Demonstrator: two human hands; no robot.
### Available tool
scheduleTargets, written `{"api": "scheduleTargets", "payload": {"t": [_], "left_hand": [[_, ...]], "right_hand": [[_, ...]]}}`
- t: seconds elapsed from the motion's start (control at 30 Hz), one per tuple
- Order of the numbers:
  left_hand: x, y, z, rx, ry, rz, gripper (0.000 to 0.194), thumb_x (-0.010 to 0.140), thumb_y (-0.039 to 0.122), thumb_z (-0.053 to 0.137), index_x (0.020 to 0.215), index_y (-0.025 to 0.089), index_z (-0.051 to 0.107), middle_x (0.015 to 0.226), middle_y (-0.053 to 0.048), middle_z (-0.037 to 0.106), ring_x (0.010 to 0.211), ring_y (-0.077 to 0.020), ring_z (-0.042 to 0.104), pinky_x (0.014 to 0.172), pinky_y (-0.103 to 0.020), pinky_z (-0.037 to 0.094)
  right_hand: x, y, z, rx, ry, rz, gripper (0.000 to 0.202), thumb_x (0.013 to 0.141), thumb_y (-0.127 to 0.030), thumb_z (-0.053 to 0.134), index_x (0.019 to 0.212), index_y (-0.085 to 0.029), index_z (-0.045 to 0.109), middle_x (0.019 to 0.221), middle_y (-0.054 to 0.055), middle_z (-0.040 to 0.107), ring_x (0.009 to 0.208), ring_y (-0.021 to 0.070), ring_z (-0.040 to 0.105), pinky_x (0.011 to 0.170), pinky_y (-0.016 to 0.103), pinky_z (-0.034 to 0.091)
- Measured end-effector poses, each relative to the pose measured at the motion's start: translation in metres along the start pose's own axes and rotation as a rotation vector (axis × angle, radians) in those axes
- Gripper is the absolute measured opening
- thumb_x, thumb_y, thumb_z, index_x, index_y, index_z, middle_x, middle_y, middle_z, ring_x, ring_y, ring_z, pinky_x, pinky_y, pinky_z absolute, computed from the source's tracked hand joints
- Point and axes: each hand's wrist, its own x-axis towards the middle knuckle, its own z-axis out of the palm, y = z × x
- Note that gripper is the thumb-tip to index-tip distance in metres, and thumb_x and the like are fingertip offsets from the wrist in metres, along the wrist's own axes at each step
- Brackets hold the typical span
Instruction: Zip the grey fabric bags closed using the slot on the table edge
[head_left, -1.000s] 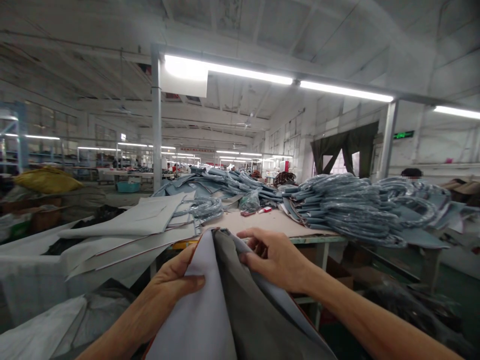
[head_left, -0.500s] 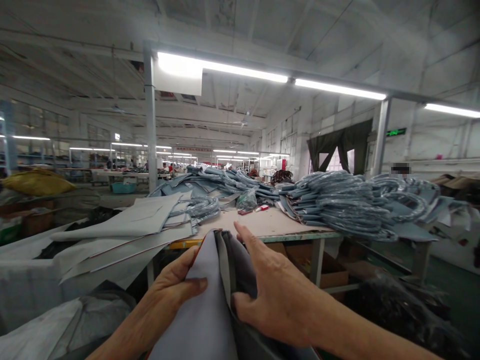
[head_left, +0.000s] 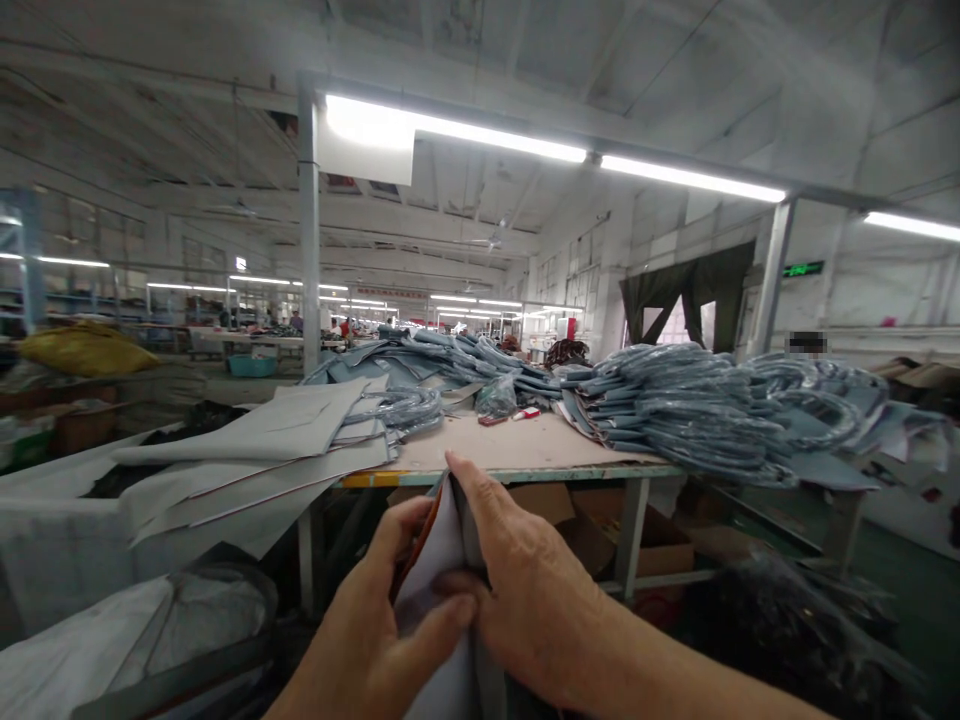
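A folded grey sheet of fabric point(head_left: 433, 575) with an orange-red edge stands upright in front of me, its folded tip pointing away. My left hand point(head_left: 382, 620) is closed around its left side, thumb pressed on the near face and fingers behind the orange edge. On the other side, my right hand point(head_left: 536, 585) grips the fold, its index finger stretched along the top and its thumb against the cloth close to the left thumb. The lower end of the sheet runs out of view below.
Beyond my hands is a work table point(head_left: 495, 445) with a green and yellow edge. Plastic-wrapped blue-grey bundles point(head_left: 675, 405) are heaped on its right. Flat grey sheets point(head_left: 255, 430) overhang at left. Cardboard boxes point(head_left: 660, 545) sit underneath; dark plastic-covered material point(head_left: 795, 620) lies lower right.
The sheet's open layers have come together into a narrower fold. My left hand has shifted right and my thumbs are now close together. The view has moved slightly.
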Motion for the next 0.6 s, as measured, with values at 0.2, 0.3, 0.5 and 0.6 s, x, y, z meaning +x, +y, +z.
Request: {"api": "scheduleTargets", "payload": {"t": [0.2, 0.3, 0.5, 0.6], "left_hand": [[-0.047, -0.013, 0.017, 0.741, 0.226, 0.662, 0.042, 0.086, 0.045, 0.072, 0.119, 0.025, 0.055, 0.149, -0.012, 0.043, 0.138, -0.0336, 0.042, 0.121, -0.045, 0.030], [-0.053, -0.013, 0.033, 0.902, 0.132, 0.750, 0.017, 0.090, 0.033, 0.059, 0.102, 0.020, 0.060, 0.136, -0.014, 0.049, 0.130, -0.0327, 0.045, 0.124, -0.045, 0.019], [-0.040, -0.008, 0.032, 0.886, 0.142, 0.649, 0.001, 0.087, 0.021, 0.065, 0.087, 0.021, 0.063, 0.130, -0.009, 0.054, 0.132, -0.0308, 0.043, 0.123, -0.043, 0.020], [-0.041, -0.015, 0.013, 0.803, 0.145, 0.595, 0.010, 0.091, 0.016, 0.057, 0.085, 0.023, 0.061, 0.133, -0.007, 0.052, 0.131, -0.0248, 0.046, 0.116, -0.034, 0.032]], "right_hand": [[0.008, 0.016, -0.001, -0.013, 0.034, -0.045, 0.084, 0.088, -0.019, 0.067, 0.160, -0.009, 0.024, 0.160, 0.019, 0.038, 0.147, 0.0290, 0.038, 0.119, 0.047, 0.038], [0.012, 0.018, 0.000, -0.036, 0.043, -0.062, 0.084, 0.089, -0.020, 0.069, 0.159, -0.008, 0.024, 0.160, 0.019, 0.038, 0.148, 0.0276, 0.036, 0.120, 0.045, 0.036], [0.007, 0.017, -0.002, -0.013, 0.073, -0.065, 0.078, 0.094, -0.028, 0.066, 0.159, -0.010, 0.026, 0.161, 0.017, 0.036, 0.149, 0.0266, 0.035, 0.121, 0.044, 0.035], [-0.004, 0.027, -0.003, 0.033, 0.115, -0.022, 0.088, 0.091, -0.039, 0.073, 0.160, -0.013, 0.023, 0.160, 0.017, 0.038, 0.147, 0.0279, 0.039, 0.119, 0.044, 0.039]]}}
